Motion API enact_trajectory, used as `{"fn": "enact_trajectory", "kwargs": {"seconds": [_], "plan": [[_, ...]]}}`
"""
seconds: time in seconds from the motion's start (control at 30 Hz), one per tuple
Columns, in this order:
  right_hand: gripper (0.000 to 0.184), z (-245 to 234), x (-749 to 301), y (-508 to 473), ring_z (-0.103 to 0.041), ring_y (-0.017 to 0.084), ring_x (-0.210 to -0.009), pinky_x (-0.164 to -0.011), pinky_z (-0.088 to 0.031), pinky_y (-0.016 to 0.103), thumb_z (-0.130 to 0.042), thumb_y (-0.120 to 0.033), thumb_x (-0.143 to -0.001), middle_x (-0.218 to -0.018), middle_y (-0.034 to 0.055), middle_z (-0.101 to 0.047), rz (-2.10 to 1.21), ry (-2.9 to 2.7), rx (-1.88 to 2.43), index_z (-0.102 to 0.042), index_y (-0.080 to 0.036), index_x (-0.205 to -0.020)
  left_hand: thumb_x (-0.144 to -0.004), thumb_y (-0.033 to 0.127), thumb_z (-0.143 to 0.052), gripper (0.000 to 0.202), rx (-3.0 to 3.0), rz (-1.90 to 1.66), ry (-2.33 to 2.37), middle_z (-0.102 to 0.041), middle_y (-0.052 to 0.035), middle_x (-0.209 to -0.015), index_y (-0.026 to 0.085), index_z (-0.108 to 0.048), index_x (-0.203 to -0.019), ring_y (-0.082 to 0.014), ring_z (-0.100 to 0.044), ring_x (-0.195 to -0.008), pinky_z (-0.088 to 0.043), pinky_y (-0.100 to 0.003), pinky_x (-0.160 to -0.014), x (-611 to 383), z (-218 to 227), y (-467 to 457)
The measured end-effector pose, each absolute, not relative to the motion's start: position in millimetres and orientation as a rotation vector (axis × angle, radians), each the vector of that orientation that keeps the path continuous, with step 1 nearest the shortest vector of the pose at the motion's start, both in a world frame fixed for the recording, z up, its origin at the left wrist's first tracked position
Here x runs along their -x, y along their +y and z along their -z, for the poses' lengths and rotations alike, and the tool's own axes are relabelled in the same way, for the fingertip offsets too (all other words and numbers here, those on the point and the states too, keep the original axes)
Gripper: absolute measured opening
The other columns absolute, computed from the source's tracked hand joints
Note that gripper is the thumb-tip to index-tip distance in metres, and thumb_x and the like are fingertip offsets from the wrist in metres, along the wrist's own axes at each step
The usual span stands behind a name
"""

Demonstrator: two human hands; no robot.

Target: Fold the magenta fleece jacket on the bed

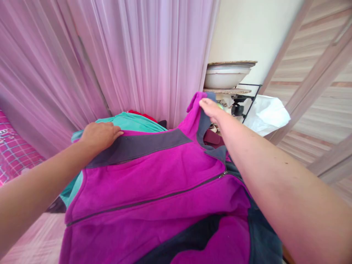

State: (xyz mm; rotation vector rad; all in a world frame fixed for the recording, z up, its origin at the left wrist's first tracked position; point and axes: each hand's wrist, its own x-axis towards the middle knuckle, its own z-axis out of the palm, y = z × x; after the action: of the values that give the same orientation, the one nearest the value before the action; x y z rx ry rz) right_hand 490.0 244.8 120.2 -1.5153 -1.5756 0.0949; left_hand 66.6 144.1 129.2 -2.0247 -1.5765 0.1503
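Head view: magenta fleece jacket [154, 194] spread over teal garment [132, 123], before pink curtain [110, 55]. Left hand [99, 135] flat, open, pressing grey shoulder panel. Right hand [210, 109] pinched on collar, lifting it.

The carrier under the magenta fleece jacket [154, 190] is hidden; the jacket lies spread over a heap of clothes, with a teal garment [132, 123] just beneath at far left and a red one [140, 113] behind it. Pale floor [35, 242] shows near left.
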Motion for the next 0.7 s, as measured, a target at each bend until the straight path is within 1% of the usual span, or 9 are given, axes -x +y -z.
{"fn": "enact_trajectory", "kwargs": {"seconds": [0.07, 0.1, 0.2, 0.33, 0.4, 0.47, 0.57, 0.63, 0.7], "plan": [[0.044, -92.7, -468.3, 241.8, -0.057, 0.024, -0.123, -0.102, -0.046, 0.039, -0.041, -0.036, -0.096, -0.137, 0.0137, -0.059, -0.168, -1.813, 1.709, -0.055, -0.017, -0.133, -0.1, 0.03, -0.036, 0.039, 2.007, -0.098, -1.496, -0.066, -0.0158, -0.117, 0.019, -0.071, -0.113, -0.0351, -0.063, -0.103, -0.048, -0.047, -0.082, -70.1, -103.8, 155.9], [0.043, -77.0, -460.1, 237.6, -0.055, 0.024, -0.126, -0.106, -0.043, 0.039, -0.045, -0.034, -0.094, -0.138, 0.0139, -0.059, -0.183, -1.882, 1.758, -0.058, -0.016, -0.131, -0.1, 0.029, -0.035, 0.04, 2.002, -0.023, -1.486, -0.064, -0.016, -0.123, 0.02, -0.069, -0.118, -0.0347, -0.062, -0.107, -0.046, -0.047, -0.085, -69.7, -89.5, 159.2], [0.037, -34.1, -448.5, 217.4, -0.052, 0.027, -0.13, -0.111, -0.038, 0.041, -0.053, -0.032, -0.091, -0.137, 0.013, -0.06, -0.175, -2.076, 1.784, -0.067, -0.018, -0.123, -0.101, 0.038, -0.03, 0.045, 2.083, 0.22, -1.496, -0.062, -0.0132, -0.132, 0.023, -0.061, -0.13, -0.0311, -0.061, -0.112, -0.045, -0.045, -0.09, -60.1, -52.4, 163.9], [0.041, -13.5, -459.1, 175.3, -0.049, 0.033, -0.133, -0.108, -0.04, 0.051, -0.051, -0.035, -0.093, -0.144, 0.0156, -0.054, 0.1, -2.279, 1.778, -0.066, -0.018, -0.127, -0.1, 0.039, -0.032, 0.042, 2.219, 0.29, -1.5, -0.063, -0.0109, -0.132, 0.025, -0.065, -0.124, -0.03, -0.059, -0.116, -0.039, -0.049, -0.099, -46.5, -37.9, 168.5], [0.037, -18.5, -471.2, 146.8, -0.051, 0.03, -0.131, -0.109, -0.04, 0.05, -0.049, -0.033, -0.093, -0.139, 0.0131, -0.059, 0.21, -2.26, 1.666, -0.068, -0.019, -0.122, -0.099, 0.036, -0.035, 0.04, 2.209, 0.347, -1.514, -0.064, -0.0113, -0.131, 0.025, -0.065, -0.123, -0.031, -0.057, -0.121, -0.032, -0.054, -0.106, -48.4, -41.3, 165.5], [0.034, -25.8, -484.7, 112.9, -0.056, 0.026, -0.125, -0.109, -0.041, 0.045, -0.046, -0.03, -0.094, -0.129, 0.0098, -0.066, 0.266, -2.189, 1.564, -0.072, -0.02, -0.114, -0.098, 0.034, -0.038, 0.04, 2.18, 0.459, -1.504, -0.059, -0.0118, -0.138, 0.024, -0.061, -0.129, -0.0325, -0.049, -0.13, -0.025, -0.058, -0.111, -54.7, -42.2, 152.2], [0.032, -28.0, -502.0, 55.1, -0.062, 0.024, -0.113, -0.104, -0.044, 0.041, -0.045, -0.028, -0.093, -0.116, 0.0075, -0.073, 0.305, -2.057, 1.569, -0.075, -0.021, -0.103, -0.096, 0.031, -0.043, 0.042, 2.248, 0.608, -1.45, -0.05, -0.0124, -0.148, 0.023, -0.056, -0.135, -0.0332, -0.037, -0.141, -0.02, -0.058, -0.115, -61.0, -27.8, 108.8], [0.031, -21.3, -508.1, 16.3, -0.065, 0.025, -0.106, -0.1, -0.046, 0.041, -0.045, -0.027, -0.092, -0.109, 0.0076, -0.074, 0.31, -2.009, 1.628, -0.075, -0.021, -0.099, -0.095, 0.031, -0.044, 0.041, 2.372, 0.613, -1.404, -0.052, -0.0126, -0.145, 0.023, -0.06, -0.132, -0.0323, -0.039, -0.14, -0.021, -0.057, -0.116, -58.4, -8.6, 69.1], [0.031, -11.1, -508.4, -19.0, -0.066, 0.025, -0.1, -0.095, -0.048, 0.041, -0.045, -0.027, -0.091, -0.104, 0.0079, -0.075, 0.303, -1.987, 1.664, -0.075, -0.021, -0.097, -0.096, 0.034, -0.043, 0.038, 2.493, 0.538, -1.386, -0.061, -0.0133, -0.134, 0.022, -0.066, -0.123, -0.0315, -0.05, -0.131, -0.027, -0.055, -0.114, -51.5, 12.3, 27.8]]}}
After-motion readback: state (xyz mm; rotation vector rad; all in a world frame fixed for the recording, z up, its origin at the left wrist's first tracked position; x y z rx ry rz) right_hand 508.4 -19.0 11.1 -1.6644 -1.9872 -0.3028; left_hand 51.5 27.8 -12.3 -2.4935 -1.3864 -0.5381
